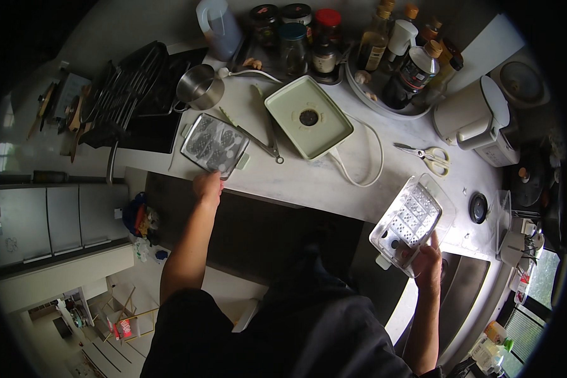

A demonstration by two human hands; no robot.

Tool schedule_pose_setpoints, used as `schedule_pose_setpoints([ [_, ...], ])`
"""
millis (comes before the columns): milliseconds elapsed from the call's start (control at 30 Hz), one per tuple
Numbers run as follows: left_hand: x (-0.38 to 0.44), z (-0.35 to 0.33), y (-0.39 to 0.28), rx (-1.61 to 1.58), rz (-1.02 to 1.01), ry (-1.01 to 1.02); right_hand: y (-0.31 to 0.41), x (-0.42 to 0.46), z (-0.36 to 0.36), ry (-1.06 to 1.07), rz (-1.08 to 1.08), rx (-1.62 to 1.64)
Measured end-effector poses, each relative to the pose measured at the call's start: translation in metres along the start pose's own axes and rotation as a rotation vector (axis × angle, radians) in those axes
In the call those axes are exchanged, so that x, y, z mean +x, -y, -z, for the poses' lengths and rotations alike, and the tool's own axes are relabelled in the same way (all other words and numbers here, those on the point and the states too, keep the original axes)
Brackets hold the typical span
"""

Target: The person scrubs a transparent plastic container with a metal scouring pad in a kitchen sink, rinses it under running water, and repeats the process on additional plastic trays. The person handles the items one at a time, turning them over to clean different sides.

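My left hand (209,187) grips the near corner of a shallow rectangular steamer tray (213,145) with pale green side handles and dotted oval shapes showing in it. Whether that tray rests on the counter or is slightly raised, I cannot tell. In my right hand (427,264) is a clear plastic steamer box (406,224) with a perforated metal bottom, tilted at the counter's front edge. Between them sits a pale green electric steamer base (307,134) with a dark round heating plate (308,117). Metal kitchen tongs (270,137) lie spread between the tray and the base.
Kitchen scissors (427,157) and a round black lid (478,208) lie to the right. A steel pot (202,87) stands beside the hob (151,130). Jars (293,47) and a round tray (387,106) of bottles line the back. A white cable (380,156) loops over the counter.
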State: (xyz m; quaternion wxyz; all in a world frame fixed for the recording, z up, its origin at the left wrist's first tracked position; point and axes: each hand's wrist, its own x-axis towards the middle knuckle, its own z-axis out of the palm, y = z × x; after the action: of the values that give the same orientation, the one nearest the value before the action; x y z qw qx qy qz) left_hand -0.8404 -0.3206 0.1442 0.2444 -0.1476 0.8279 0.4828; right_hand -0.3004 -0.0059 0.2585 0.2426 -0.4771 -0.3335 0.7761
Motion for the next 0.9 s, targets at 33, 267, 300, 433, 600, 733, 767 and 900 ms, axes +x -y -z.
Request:
schedule_pose_setpoints([
  [33,0.008,0.005,0.003,-0.094,0.026,-0.018,-0.002,-0.002,0.001,0.006,-0.004,0.004],
  [267,0.023,0.069,0.030,-0.591,-0.227,0.305,-0.002,0.004,0.015,-0.052,0.029,0.122],
  [300,0.022,0.084,0.033,-0.634,-0.171,0.357,-0.002,0.006,0.026,-0.025,0.055,0.103],
  [433,0.037,0.171,0.041,-0.654,-0.235,0.527,0.010,0.004,0.015,0.012,0.125,0.189],
  [600,0.007,0.194,0.014,-0.635,-0.145,0.593,0.015,-0.009,0.009,-0.002,0.236,0.197],
  [733,-0.023,0.162,-0.033,-0.580,-0.150,0.594,0.020,-0.018,0.000,0.026,0.254,0.214],
  [767,-0.025,0.153,-0.042,-0.562,-0.168,0.599,0.020,-0.020,-0.002,0.037,0.262,0.197],
  [900,-0.087,0.055,-0.091,-0.440,-0.219,0.693,0.025,-0.034,0.004,0.032,0.273,0.170],
])
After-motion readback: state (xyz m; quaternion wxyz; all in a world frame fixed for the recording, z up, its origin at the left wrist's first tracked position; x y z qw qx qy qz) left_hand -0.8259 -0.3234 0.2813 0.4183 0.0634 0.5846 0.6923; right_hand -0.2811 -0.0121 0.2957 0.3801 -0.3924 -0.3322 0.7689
